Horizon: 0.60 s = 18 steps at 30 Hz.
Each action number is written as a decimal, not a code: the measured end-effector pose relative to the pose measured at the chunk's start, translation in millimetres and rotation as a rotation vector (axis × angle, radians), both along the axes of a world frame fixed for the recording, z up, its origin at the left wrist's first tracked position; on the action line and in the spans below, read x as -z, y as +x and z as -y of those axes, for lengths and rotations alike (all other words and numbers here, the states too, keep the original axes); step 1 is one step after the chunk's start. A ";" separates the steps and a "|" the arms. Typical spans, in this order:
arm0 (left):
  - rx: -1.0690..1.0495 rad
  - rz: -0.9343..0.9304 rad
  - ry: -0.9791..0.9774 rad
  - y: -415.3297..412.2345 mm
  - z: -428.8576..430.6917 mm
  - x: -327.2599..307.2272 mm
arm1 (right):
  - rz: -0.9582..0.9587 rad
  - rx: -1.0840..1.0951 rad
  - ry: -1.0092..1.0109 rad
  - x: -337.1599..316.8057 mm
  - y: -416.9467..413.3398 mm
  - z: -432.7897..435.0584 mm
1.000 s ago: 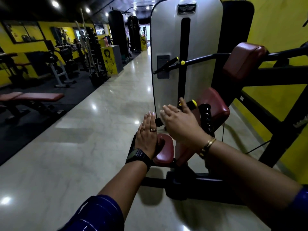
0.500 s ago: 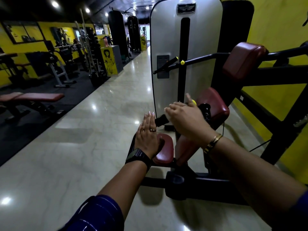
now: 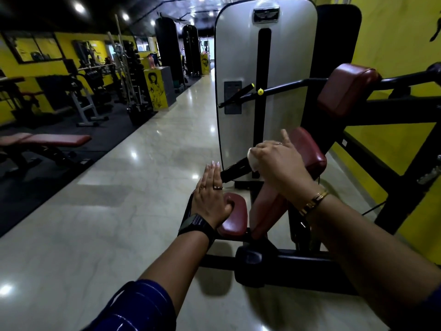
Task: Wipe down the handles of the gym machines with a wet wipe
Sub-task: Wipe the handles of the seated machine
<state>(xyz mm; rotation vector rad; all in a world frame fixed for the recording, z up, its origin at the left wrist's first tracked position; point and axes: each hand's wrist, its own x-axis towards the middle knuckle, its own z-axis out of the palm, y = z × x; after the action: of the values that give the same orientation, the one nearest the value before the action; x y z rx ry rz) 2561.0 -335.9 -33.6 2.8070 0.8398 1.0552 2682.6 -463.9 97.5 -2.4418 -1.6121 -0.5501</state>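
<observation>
A black handle [image 3: 235, 168] of a gym machine juts toward me at centre. My right hand [image 3: 278, 163] grips the handle's far part through a white wet wipe [image 3: 253, 161], thumb sticking up. The handle's yellow end cap is hidden under that hand. My left hand [image 3: 211, 194] lies flat with straight fingers against a small maroon pad [image 3: 235, 216], its fingertips next to the handle's near end. A second black handle [image 3: 236, 95] with a yellow knob [image 3: 260, 91] sits higher on the same machine.
The grey weight-stack cover [image 3: 238, 56] stands right behind the handles. Maroon pads [image 3: 346, 88] and a black frame [image 3: 405, 111] fill the right side by a yellow wall. A glossy tiled aisle [image 3: 119, 211] runs left; a maroon bench [image 3: 47, 139] and racks line the far left.
My right hand has slid with the wipe along the handle, away from me and up, covering the yellow end cap and baring more black grip. My left hand stays put.
</observation>
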 end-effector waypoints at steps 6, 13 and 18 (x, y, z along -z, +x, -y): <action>0.013 -0.016 0.025 -1.3 0.6 -0.5 | 0.084 -0.166 -0.032 20.9 -31.6 -11.1; -0.015 -0.012 -0.004 -1.0 3.2 -2.6 | 0.012 -0.055 0.056 14.2 -2.6 -10.9; -0.013 -0.015 -0.013 -0.5 3.3 -2.3 | -0.020 0.086 0.033 7.8 -7.2 5.4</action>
<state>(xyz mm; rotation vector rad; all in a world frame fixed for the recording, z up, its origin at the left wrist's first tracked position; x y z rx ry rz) 2560.5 -339.2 -31.3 2.8065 0.8643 1.0278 2675.4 -469.3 89.7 -2.4938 -1.4838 -0.5588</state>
